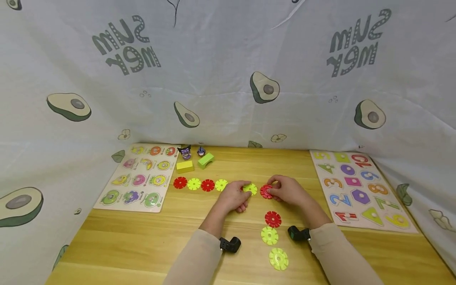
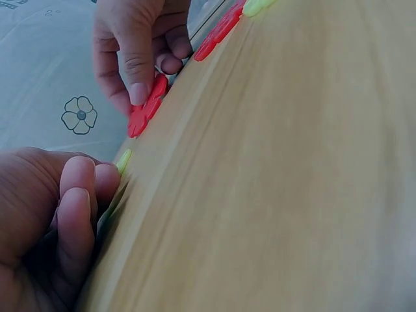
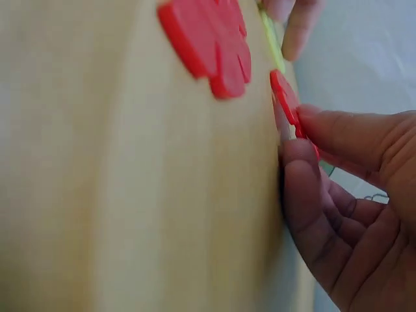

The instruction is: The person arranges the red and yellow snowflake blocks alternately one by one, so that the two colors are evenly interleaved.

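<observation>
In the head view my right hand (image 1: 289, 190) pinches a red notched plastic disc (image 1: 265, 192) between thumb and fingers. The right wrist view shows that red disc (image 3: 286, 101) edge-on, tilted at the fingertips of the right hand (image 3: 351, 188). My left hand (image 1: 233, 196) holds a yellow-green notched disc (image 1: 251, 189) at its edges with thumb and forefinger, just left of the red one; its other fingers are curled. From the left wrist view, only a sliver of this yellow-green disc (image 2: 124, 161) shows past the left hand (image 2: 49, 208).
Leftward runs a row of alternating red (image 1: 180, 182) and yellow-green discs (image 1: 194, 183). Nearer me lie a red disc (image 1: 272, 219) and two yellow-green ones (image 1: 269, 236). A fruit puzzle board (image 1: 133, 188) and number board (image 1: 356, 217) flank them; blocks (image 1: 185, 166) and small figures (image 1: 185, 152) stand behind.
</observation>
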Motion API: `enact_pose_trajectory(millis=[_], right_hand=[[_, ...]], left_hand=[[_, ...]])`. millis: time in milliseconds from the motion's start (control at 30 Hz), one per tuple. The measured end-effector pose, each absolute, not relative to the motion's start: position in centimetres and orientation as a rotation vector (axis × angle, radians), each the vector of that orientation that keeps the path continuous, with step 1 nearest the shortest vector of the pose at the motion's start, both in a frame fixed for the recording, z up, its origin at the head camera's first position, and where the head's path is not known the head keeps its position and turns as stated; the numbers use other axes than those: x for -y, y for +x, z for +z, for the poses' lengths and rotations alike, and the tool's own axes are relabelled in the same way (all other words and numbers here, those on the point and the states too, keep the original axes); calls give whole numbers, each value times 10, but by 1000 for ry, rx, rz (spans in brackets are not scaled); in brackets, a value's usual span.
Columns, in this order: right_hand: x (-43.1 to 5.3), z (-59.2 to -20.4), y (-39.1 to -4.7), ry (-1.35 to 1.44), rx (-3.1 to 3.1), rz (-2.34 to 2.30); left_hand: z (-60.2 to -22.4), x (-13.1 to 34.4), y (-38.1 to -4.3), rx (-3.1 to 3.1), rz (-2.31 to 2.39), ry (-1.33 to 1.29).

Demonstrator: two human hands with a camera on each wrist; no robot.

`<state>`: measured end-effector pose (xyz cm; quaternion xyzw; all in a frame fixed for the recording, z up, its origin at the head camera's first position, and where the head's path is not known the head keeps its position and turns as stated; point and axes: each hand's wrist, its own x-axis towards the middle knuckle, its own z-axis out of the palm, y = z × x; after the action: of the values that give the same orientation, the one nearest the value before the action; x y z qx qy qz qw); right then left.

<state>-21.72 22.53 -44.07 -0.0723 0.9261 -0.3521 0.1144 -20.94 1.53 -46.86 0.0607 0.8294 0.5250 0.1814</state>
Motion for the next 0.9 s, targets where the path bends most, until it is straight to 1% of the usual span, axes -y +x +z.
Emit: enact_pose_trajectory(millis=[200, 400, 700, 900], right_hand=[[-225, -439, -228, -209, -2805, -834], [-224, -441, -227, -150, -2837, -776], [-225, -440, -220, -199, -2862, -837], [-231, -436, -202, -225, -2810, -930]], left_hand=[[-470, -15, -210, -2346, 1474, 175], [-471, -14, -210, -2349, 1470, 174], [-471, -13, -210, -2349, 1474, 193], [-468, -14, -206, -2349, 1466, 221]])
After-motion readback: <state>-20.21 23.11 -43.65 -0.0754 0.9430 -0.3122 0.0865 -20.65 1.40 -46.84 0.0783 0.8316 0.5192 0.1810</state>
